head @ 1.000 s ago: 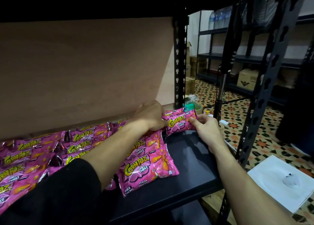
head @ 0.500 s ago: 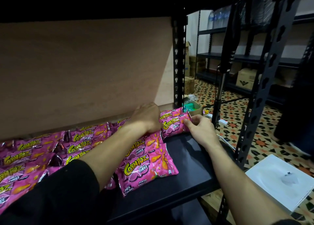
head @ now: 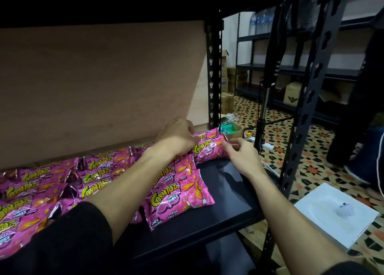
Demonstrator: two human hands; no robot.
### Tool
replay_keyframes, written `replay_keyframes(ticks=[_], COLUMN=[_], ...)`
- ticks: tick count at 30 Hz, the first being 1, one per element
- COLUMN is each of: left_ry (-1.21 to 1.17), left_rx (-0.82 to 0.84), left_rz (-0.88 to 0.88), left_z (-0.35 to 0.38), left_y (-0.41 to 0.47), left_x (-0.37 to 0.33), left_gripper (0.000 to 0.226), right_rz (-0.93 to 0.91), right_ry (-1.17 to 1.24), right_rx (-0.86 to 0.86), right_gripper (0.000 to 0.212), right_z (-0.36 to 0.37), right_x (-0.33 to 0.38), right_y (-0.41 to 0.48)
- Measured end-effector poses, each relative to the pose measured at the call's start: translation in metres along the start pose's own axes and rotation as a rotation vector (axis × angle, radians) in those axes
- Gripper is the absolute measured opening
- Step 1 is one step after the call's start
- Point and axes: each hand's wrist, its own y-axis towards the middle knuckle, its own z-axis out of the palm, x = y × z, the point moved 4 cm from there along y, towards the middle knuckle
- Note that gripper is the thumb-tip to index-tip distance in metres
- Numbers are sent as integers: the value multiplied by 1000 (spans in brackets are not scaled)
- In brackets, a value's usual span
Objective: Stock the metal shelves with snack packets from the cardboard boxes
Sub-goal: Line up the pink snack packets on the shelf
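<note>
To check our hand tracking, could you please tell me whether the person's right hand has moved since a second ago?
Yes. The right hand, at the edge of the pink snack packet, has shifted slightly left, towards the black perforated metal upright.

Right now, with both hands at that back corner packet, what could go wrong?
1. The back packet sits at the right edge of the shelf, beside the post. When the right hand lets go, it might slip off sideways.
2. The forearm of the left hand crosses over the front packet, which overlaps others. Pulling back could drag it forward.
</note>
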Motion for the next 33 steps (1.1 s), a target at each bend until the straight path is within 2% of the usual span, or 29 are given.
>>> replay_keyframes(ticks=[4, 9, 14, 17, 21, 26, 30, 33], left_ry=[-118, -239, -419, -465, -434, -304, -202, -123], left_rx=[-14, -12, 112, 209, 415, 720, 867, 893], left_rz=[65, 195, 284, 344, 426, 465, 442, 487], left_z=[-3, 9, 49, 78, 127, 204, 263, 294], left_y=[-36, -100, -153, -184, -209, -214, -199, -188], left_x=[-14, -38, -49, -65, -80, -98, -108, -116], left_gripper=[15, 18, 13, 13, 18, 27, 30, 37], right_rz=[-38, -149, -234, -179, -14, 365, 747, 949], right_ry=[-72, -177, -226, -222, -234, -348, -323, -429], right_rx=[-12, -17, -1, -19, 20, 106, 278, 456], right_gripper=[47, 43, 35, 30, 20, 36, 39, 38], right_z=[-12, -36, -63, -80, -94, -104, -102, -95], right_x=[2, 4, -9, -34, -80, -183, -267, -320], right_y=[-35, -98, -179, -220, -260, -309, -338, -353])
